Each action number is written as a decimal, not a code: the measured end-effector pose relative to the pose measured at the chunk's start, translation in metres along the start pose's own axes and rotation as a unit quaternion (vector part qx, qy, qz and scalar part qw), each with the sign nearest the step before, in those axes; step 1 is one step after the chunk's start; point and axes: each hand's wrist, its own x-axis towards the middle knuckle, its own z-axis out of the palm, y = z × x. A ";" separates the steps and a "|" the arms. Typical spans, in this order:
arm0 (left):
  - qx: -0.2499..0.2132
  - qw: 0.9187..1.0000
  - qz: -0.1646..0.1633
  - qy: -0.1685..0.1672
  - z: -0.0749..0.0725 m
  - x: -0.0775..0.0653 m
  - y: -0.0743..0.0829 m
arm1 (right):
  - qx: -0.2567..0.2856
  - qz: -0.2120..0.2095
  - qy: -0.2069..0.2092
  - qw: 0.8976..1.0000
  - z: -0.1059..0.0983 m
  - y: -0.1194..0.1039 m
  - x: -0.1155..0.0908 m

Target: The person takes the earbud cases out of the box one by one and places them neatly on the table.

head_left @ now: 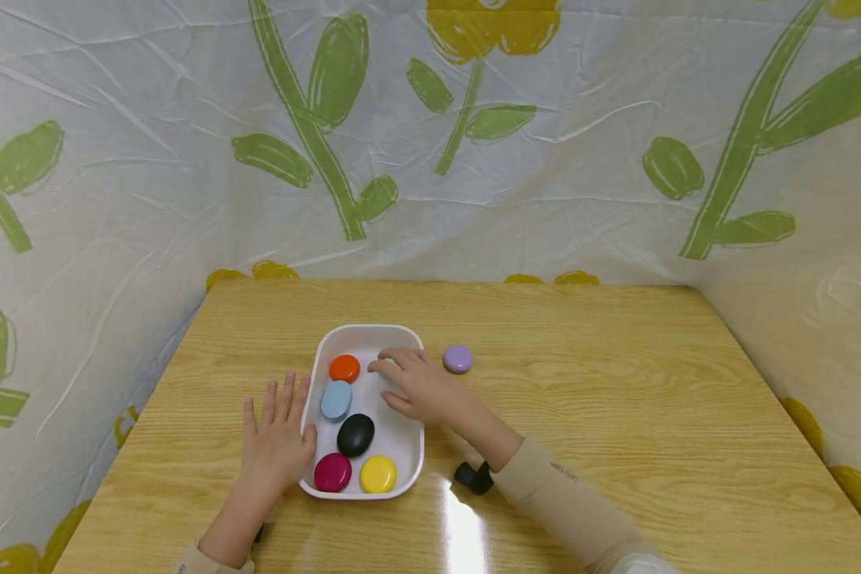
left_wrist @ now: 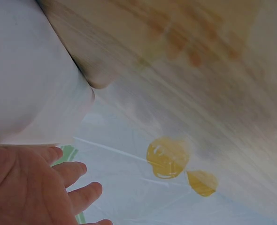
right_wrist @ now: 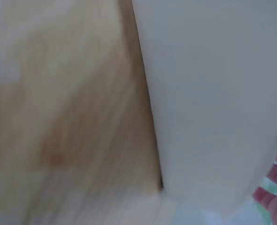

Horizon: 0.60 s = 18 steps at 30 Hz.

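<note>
A white tray point(head_left: 418, 470) holds several smooth, rounded, pebble-like pieces: an orange one point(head_left: 344, 368), a light blue one point(head_left: 336, 400), a black one point(head_left: 355, 434), a magenta one point(head_left: 332, 473) and a yellow one point(head_left: 378, 474). My left hand point(head_left: 278, 446) lies along the tray's left wall, fingers spread and straight, thumb at the rim. Over the tray's right side reaches my right hand point(head_left: 419, 387), its fingers loosely bent with nothing seen between them. In the right wrist view, fingertips point(right_wrist: 263, 197) show past the tray's outer wall point(right_wrist: 209, 93).
A purple pebble-like piece point(head_left: 458, 359) sits on the wooden table point(head_left: 617, 359), just right of the tray. Under the right wrist shows a small black device point(head_left: 473, 478). A flower-printed sheet point(head_left: 545, 175) hangs behind the table and along both sides.
</note>
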 end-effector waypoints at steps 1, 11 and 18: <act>0.000 1.000 0.000 0.000 0.000 0.000 0.000 | -0.010 -0.010 -0.015 1.000 0.002 -0.004 0.000; 0.008 1.000 0.006 0.006 0.000 0.000 0.000 | -0.044 -0.078 -0.115 0.989 0.020 -0.038 0.005; 0.010 1.000 0.007 0.010 0.000 -0.001 0.000 | -0.060 -0.074 -0.156 0.983 0.027 -0.047 0.009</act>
